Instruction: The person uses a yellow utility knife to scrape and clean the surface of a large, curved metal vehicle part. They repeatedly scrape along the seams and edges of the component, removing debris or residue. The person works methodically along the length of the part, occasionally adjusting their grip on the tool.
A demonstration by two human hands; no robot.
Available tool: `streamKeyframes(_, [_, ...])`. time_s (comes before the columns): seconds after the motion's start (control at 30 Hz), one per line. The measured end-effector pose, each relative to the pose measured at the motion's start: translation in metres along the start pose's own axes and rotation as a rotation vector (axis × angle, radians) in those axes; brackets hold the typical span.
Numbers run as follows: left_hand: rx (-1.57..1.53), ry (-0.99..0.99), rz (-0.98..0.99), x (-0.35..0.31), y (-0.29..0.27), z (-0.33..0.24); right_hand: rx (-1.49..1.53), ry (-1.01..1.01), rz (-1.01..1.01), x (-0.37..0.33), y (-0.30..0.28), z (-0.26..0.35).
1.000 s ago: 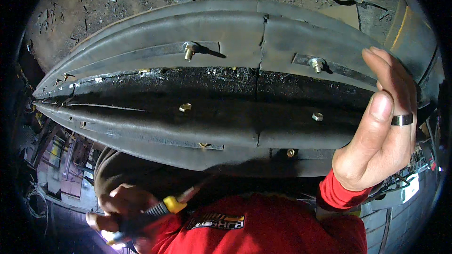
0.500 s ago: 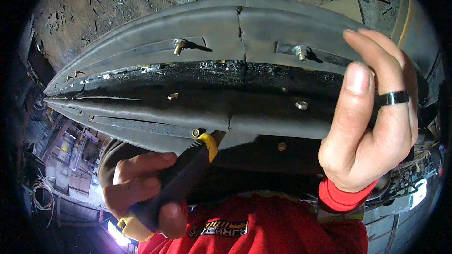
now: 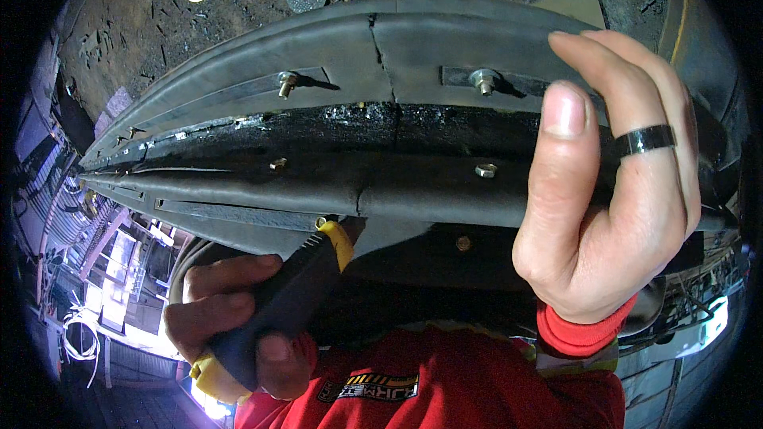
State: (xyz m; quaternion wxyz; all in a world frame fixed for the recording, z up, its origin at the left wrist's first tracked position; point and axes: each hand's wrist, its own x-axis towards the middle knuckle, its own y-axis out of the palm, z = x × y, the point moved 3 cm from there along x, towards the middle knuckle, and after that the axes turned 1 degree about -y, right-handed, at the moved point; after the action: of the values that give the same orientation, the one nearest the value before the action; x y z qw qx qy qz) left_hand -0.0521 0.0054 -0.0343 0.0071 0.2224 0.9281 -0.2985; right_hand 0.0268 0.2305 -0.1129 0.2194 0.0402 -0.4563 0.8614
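Long dark shell (image 3: 429,165), lying across the view; right hand (image 3: 620,246) over its right part, thumb spread from arched fingers, contact uncertain; left hand (image 3: 211,316) below, fingers wrapped round a black-and-yellow tool (image 3: 278,302), raised within the last second so that its yellow end now appears beside a small brass-coloured nut (image 3: 321,223), apparently within working reach of the shell's near edge

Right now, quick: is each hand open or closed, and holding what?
Left hand: closed around a black-and-yellow tool.
Right hand: open, fingers slightly curved, nothing visible in it.
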Motion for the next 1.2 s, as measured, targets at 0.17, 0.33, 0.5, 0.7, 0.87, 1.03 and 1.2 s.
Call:
streamKeyframes(0.17, [0.039,0.007,0.047,0.003,0.000,-0.004,-0.023,0.027,0.146,0.013,-0.012,0.001])
streamKeyframes(0.33, [0.048,-0.014,0.046,0.001,-0.001,-0.007,-0.013,-0.015,0.171,0.013,-0.012,0.001])
streamKeyframes(0.5, [0.073,0.008,0.082,0.002,-0.001,-0.006,-0.012,-0.016,0.161,0.011,-0.012,-0.001])
streamKeyframes(0.7, [0.044,-0.033,0.088,0.002,-0.002,-0.008,-0.024,-0.020,0.156,0.012,-0.012,-0.001])
streamKeyframes(0.87, [0.056,-0.026,0.070,0.002,0.002,-0.007,-0.005,-0.061,-0.022,0.004,-0.001,-0.004])
streamKeyframes(1.03, [0.080,-0.084,0.097,0.001,0.000,-0.015,-0.018,-0.018,0.123,0.013,-0.011,-0.001])
streamKeyframes(1.2, [0.081,-0.091,0.108,0.014,0.011,-0.024,-0.029,-0.021,0.111,0.011,-0.012,-0.002])
